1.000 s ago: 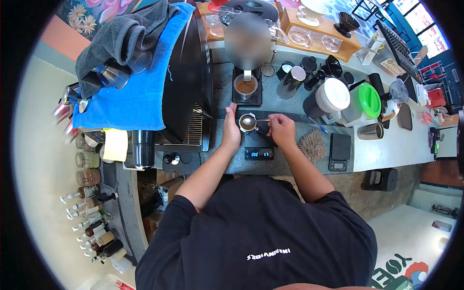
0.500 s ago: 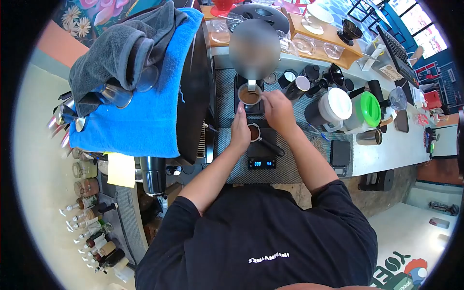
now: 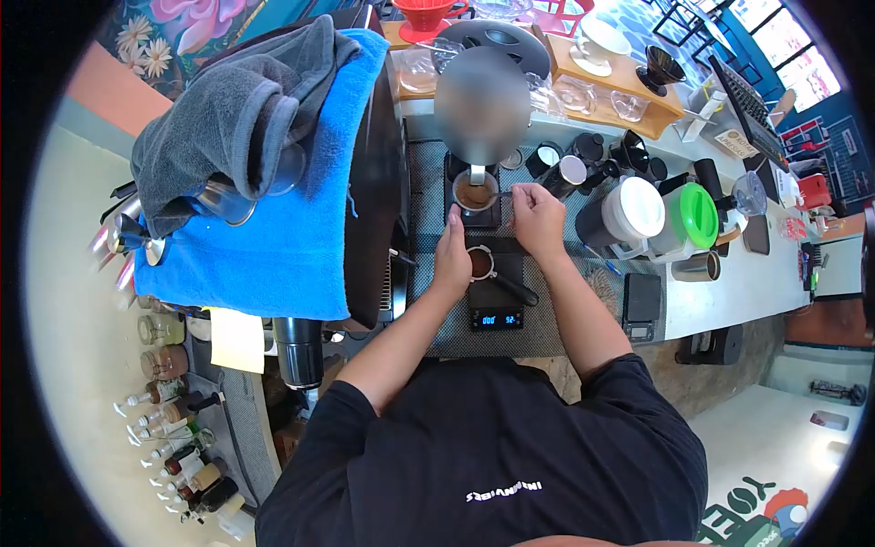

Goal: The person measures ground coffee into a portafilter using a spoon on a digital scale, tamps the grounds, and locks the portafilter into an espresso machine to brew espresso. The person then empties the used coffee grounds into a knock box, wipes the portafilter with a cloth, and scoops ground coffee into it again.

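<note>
A metal cup of brown coffee grounds (image 3: 475, 194) stands under the grinder's spout. My right hand (image 3: 538, 217) pinches the handle of a small spoon (image 3: 497, 195), whose tip reaches into that cup. With fingers extended, my left hand (image 3: 452, 260) is beside the near left side of the cup and next to the portafilter; whether it touches either is unclear. The portafilter (image 3: 499, 277) holds grounds and rests on a black scale (image 3: 497, 318) with lit blue digits, its black handle pointing to the near right.
An espresso machine under a blue towel (image 3: 246, 260) stands at the left. Right of my hands are a white-lidded container (image 3: 635, 207), a green-lidded container (image 3: 694, 216), a second scale (image 3: 642, 301) and a metal cup (image 3: 702, 265). Glassware lines the back shelf.
My right hand and the spoon have gone from above the portafilter to the cup under the grinder. The digits on the scale have changed. The whole view has shifted a little.
</note>
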A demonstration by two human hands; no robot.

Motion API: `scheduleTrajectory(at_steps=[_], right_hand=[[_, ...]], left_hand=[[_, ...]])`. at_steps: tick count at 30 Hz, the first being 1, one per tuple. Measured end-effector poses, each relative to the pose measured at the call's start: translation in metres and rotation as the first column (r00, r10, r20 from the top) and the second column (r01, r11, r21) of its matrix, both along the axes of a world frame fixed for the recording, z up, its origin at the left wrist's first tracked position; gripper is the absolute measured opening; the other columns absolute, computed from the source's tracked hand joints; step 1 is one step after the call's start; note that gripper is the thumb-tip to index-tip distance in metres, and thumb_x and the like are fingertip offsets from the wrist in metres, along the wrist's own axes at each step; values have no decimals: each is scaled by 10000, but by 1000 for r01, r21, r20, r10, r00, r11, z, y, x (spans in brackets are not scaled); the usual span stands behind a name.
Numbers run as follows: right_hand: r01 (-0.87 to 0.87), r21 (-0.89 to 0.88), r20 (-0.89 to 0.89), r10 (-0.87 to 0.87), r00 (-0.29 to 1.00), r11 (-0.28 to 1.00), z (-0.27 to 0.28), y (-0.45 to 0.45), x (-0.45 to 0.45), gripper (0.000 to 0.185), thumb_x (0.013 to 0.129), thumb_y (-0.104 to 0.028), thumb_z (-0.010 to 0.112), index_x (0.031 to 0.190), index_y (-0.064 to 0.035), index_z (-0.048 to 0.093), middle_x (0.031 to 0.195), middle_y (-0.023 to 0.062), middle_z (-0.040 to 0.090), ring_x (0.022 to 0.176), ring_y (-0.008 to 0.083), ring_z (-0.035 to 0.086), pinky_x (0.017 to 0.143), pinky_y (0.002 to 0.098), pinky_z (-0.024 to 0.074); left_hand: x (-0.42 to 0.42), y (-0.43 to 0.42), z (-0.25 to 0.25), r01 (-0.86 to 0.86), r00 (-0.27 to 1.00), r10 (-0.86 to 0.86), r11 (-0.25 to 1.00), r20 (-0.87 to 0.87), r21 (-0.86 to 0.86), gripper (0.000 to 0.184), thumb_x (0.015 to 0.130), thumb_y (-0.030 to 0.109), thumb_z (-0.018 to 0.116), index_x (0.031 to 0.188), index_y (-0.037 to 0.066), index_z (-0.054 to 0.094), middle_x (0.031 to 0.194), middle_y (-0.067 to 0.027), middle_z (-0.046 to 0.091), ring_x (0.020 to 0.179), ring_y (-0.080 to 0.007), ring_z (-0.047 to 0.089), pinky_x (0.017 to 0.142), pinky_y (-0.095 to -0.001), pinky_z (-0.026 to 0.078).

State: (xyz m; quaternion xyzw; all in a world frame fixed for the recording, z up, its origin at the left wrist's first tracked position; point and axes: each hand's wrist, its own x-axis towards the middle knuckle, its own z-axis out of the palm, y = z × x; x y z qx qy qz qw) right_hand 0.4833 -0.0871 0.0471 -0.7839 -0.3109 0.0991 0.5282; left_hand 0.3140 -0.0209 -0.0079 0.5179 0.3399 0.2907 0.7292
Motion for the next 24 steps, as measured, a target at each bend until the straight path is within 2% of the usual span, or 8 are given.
scheduleTrajectory(at_steps=[6,9,12,15,18,22,24], right_hand=[[-49,63,-107,56,993,997,4,-5,-2,208,1068,-165,727,1089,25,808,772,126,773,648,169,728,643,354,570],[-86,56,-14,87,996,995,-1,-7,0,227,1084,-173,714,1112,36,800,775,103,775,630,150,723,624,336,571],[-65,94,-108,75,991,993,4,-8,-2,239,1094,-170,704,1124,50,791,758,90,765,607,136,712,594,324,562],[-67,73,-114,75,991,995,10,-10,-2,244,1104,-171,696,1129,54,787,761,75,759,599,121,701,569,313,558],[-16,104,-286,46,957,994,8,-11,0,253,1112,-185,695,1116,51,786,792,65,762,600,115,690,558,307,559],[-36,154,-330,86,940,987,18,-28,-1,262,1118,-196,696,1143,55,767,851,62,755,611,114,678,564,302,568],[-35,228,-422,131,897,973,11,-40,-4,245,1132,-163,672,1169,68,747,862,56,721,620,98,649,577,291,581]], left_hand=[[-1,-3,3,13,1000,-13,1000,2,-3,929,1197,652,240,1739,-102,215,1847,-254,212,1734,-301,180,1407,-415,110],[-2,-5,4,14,1000,-14,1000,3,-1,928,1198,652,242,1739,-102,217,1847,-254,212,1733,-300,180,1407,-415,110],[-2,-6,4,16,1000,-16,1000,4,6,928,1198,651,243,1738,-102,220,1847,-254,212,1733,-300,180,1407,-415,110],[-4,-5,4,17,1000,-17,1000,13,1,927,1198,650,244,1738,-103,222,1847,-254,212,1733,-300,180,1408,-415,109],[-10,-4,4,14,1000,-14,1000,23,-3,926,1198,650,245,1737,-103,224,1847,-254,212,1733,-299,180,1408,-414,109],[-22,-4,1,-3,999,4,1000,32,-14,925,1198,649,246,1736,-103,226,1847,-253,211,1733,-299,180,1408,-414,109],[-29,-8,6,-20,999,21,999,31,-31,924,1199,648,247,1736,-104,228,1847,-253,211,1733,-299,180,1408,-414,109]])
